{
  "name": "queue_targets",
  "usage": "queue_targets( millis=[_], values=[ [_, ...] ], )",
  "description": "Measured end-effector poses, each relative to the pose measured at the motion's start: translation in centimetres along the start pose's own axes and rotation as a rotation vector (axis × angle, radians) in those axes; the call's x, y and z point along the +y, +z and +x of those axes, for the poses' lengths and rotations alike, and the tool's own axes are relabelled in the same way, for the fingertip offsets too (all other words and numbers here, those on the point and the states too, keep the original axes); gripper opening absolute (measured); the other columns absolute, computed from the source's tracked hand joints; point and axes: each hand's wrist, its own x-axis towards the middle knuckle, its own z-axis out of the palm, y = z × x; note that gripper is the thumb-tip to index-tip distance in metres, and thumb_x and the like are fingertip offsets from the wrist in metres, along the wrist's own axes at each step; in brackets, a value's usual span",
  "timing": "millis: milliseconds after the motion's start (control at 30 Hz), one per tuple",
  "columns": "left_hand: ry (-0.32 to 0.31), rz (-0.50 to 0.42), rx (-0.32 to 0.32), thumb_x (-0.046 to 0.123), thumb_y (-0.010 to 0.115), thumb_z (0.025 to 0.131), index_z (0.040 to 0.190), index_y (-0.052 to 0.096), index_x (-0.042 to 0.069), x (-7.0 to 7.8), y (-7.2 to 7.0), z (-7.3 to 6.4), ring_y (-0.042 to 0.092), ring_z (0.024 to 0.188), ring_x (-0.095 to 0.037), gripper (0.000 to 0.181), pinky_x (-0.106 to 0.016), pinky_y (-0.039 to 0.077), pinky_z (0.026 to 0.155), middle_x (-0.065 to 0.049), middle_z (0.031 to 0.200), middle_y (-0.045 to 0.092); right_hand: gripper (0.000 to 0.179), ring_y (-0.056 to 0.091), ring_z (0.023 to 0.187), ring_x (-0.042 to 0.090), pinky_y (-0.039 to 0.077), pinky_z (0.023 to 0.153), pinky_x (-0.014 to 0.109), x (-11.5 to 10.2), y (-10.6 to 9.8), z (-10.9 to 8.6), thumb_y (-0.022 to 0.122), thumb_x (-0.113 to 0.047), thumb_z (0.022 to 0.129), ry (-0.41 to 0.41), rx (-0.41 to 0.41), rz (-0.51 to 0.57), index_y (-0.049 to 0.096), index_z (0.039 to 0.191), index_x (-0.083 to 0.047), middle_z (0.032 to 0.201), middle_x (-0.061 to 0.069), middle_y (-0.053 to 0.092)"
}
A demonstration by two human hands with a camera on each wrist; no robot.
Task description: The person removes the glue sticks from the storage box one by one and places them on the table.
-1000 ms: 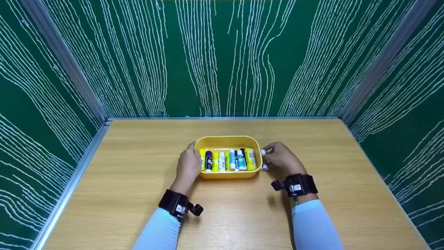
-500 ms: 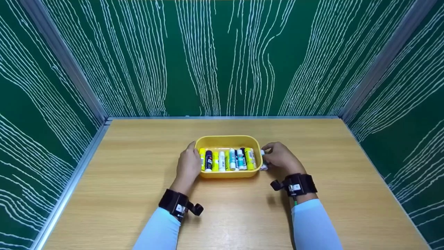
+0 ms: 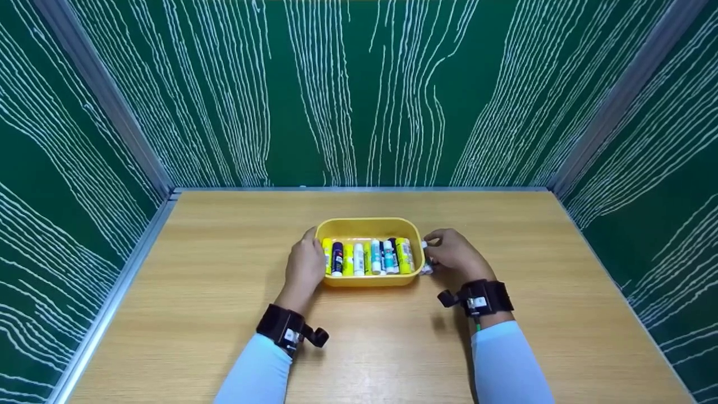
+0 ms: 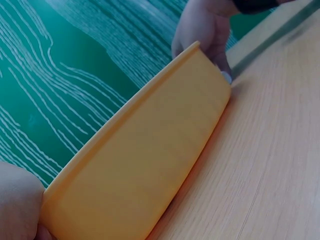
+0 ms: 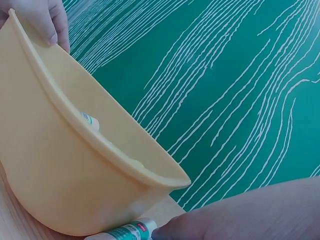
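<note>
A yellow plastic bin (image 3: 370,281) stands on the table with several glue sticks (image 3: 359,260) lying side by side in it, in yellow, dark blue, white and teal. My left hand (image 3: 305,261) grips its left end, fingertips over the rim in the right wrist view. Outside the right end, my right hand (image 3: 457,253) holds a white and teal glue stick (image 5: 131,231) low against the bin's wall. Most of that stick is hidden by the rim and my fingers in the head view; only white ends show there.
The wooden table (image 3: 370,348) reaches out around the bin on all sides. Green panels with white wavy lines (image 3: 370,101) rise behind and at both sides, joined by grey metal posts (image 3: 112,101). Each wrist wears a black strap (image 3: 485,297) with a small camera arm.
The glue stick in my right hand has shifted slightly left, against the bin's right end, and less of it shows. My left hand and the bin have stayed nearly still.
</note>
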Motion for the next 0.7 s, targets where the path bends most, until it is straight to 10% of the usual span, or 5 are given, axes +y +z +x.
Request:
queue_targets(
  millis=[700],
  values=[
    [-0.037,-0.001,-0.018,0.018,0.041,0.124,0.171,0.047,0.002,0.2,0.1,0.1,0.069,0.147,-0.035,0.05,-0.053,0.059,0.12,-0.023,0.164,0.063,0.044,0.07,0.111,0.031,0.066,0.089,0.036,-5.0,0.9,-2.8,0.066,-0.02,0.114,-0.205,0.121,-0.066,0.065,0.156,-0.008,0.133,0.019,0.071]
  ],
)
